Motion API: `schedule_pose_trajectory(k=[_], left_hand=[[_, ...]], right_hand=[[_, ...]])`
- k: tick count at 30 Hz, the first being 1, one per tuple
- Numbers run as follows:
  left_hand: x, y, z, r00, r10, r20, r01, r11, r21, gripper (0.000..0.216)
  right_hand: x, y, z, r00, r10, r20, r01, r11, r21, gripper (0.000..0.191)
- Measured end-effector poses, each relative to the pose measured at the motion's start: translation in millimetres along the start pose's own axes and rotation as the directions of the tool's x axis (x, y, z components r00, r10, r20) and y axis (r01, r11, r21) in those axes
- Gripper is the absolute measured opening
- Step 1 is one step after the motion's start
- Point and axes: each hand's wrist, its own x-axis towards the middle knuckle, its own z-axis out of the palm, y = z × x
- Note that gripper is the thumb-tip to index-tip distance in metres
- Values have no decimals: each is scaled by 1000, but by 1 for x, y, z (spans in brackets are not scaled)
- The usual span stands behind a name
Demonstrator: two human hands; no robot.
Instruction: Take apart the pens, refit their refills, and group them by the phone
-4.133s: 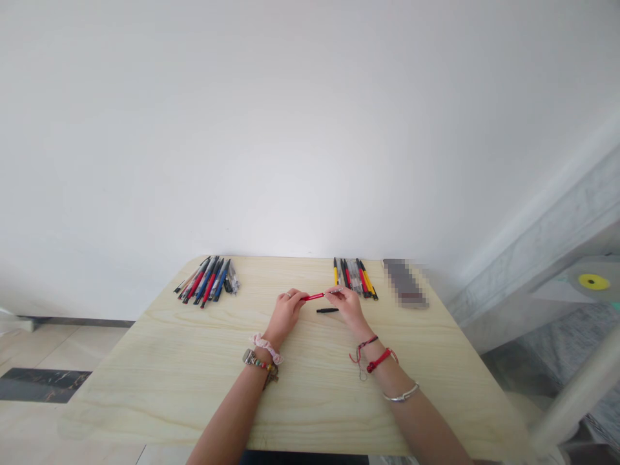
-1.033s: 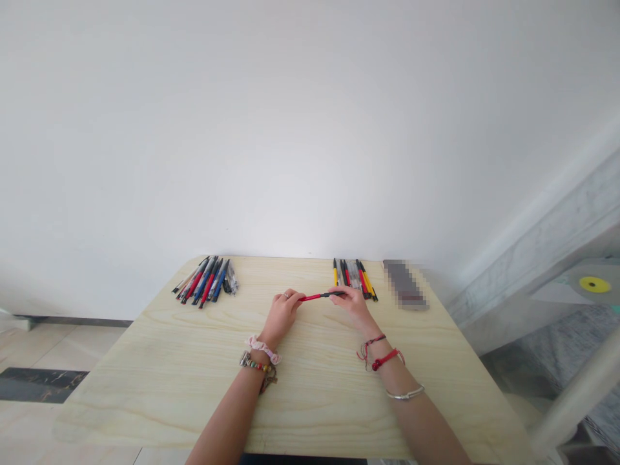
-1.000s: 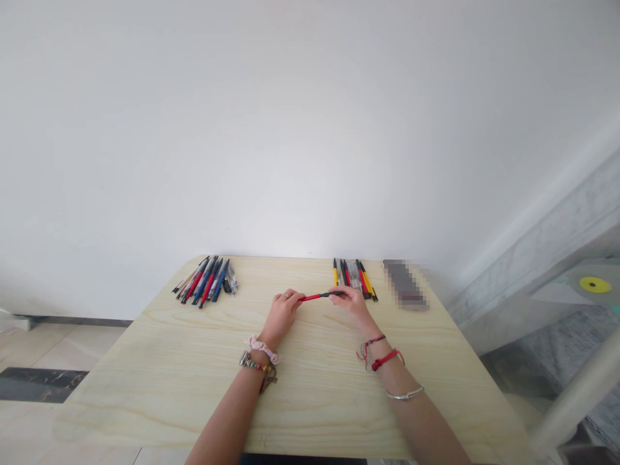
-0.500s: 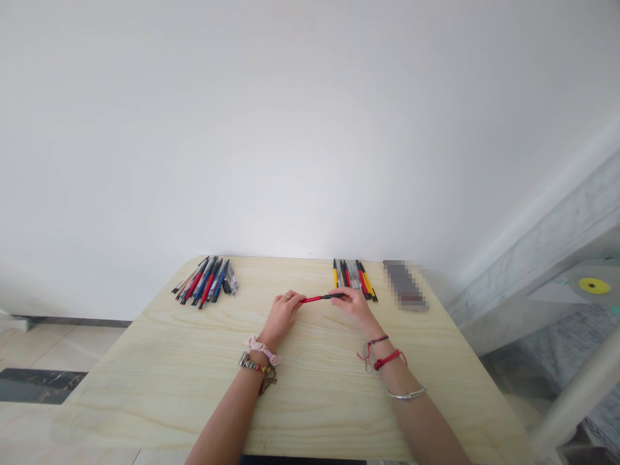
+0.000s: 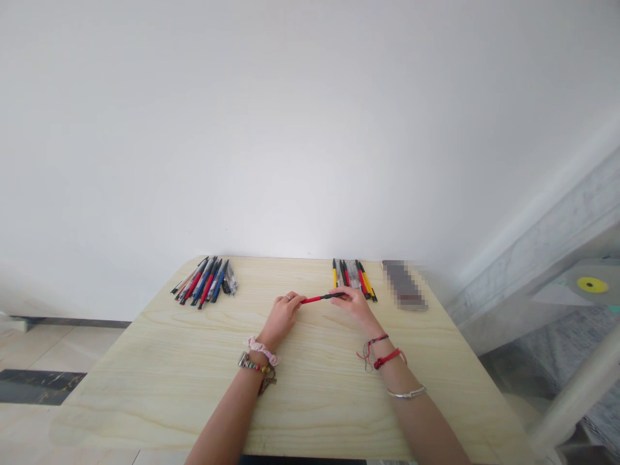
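A red and black pen [image 5: 312,299] is held level between both hands, a little above or on the table; I cannot tell which. My left hand [image 5: 285,311] is closed on its red end. Fingers of my right hand [image 5: 352,302] pinch the black end. Beyond my right hand lies a row of pens [image 5: 355,278] in yellow, red, black and clear plastic. To the left of my left hand is a loose pile of pens [image 5: 203,281], red, blue, black and clear.
The pale wooden table [image 5: 329,387] stands against a white wall [image 5: 310,129]. A blurred-out dark flat object [image 5: 405,284] lies at the back right of the table. Past the right edge is a grey thing with a yellow disc [image 5: 591,285].
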Motion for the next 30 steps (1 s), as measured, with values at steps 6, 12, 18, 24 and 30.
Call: schedule_pose_trajectory(k=[6, 12, 18, 24, 30], left_hand=[[0, 1, 0, 1000, 6, 13, -6, 1000, -7, 28], [-1, 2, -2, 999, -3, 36, 3, 1000, -14, 30], [0, 4, -3, 1000, 12, 21, -12, 1000, -1, 27], [0, 8, -4, 1000, 12, -6, -12, 1000, 11, 22], [0, 8, -5, 1000, 10, 12, -11, 1000, 16, 20]], right_hand=[[0, -1, 1, 999, -12, -44, 15, 997, 77, 20], [1, 0, 0, 1000, -14, -26, 15, 999, 48, 20], [0, 0, -1, 999, -2, -52, 4, 1000, 23, 17], [0, 1, 0, 998, -41, -51, 43, 998, 35, 18], [-1, -2, 1, 1000, -20, -17, 21, 999, 43, 19]])
